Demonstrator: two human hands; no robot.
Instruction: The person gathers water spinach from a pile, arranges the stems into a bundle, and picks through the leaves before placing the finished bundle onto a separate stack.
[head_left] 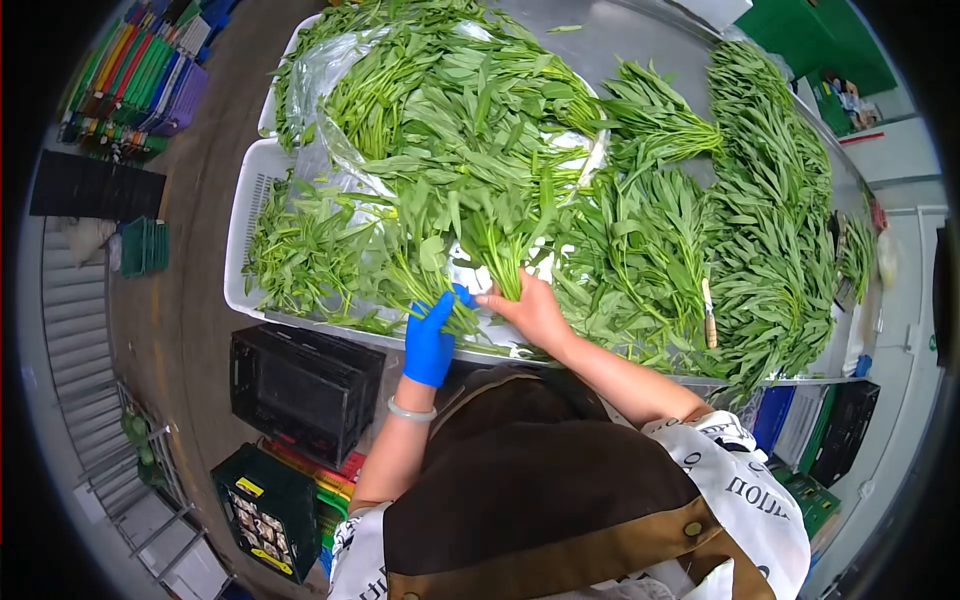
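Observation:
My left hand [428, 342], in a blue glove, is closed round the stems of a small bunch of leafy greens [425, 262], which look like water spinach. Bare, my right hand [532, 312] grips the stems of another bunch of greens [503, 250] just beside it. Both bunches point away from me, leaves outward, above the metal table's near edge. A large heap of loose greens [470, 120] lies beyond my hands, partly on clear plastic [345, 75]. To the right rests a knife [710, 325] with a light wooden handle.
Long rows of greens [770, 220] line the right side of the metal table [660, 35]. A white plastic crate [237, 235] with greens stands at the left. Below the table edge are a black crate [300, 385] and a dark green crate [262, 510].

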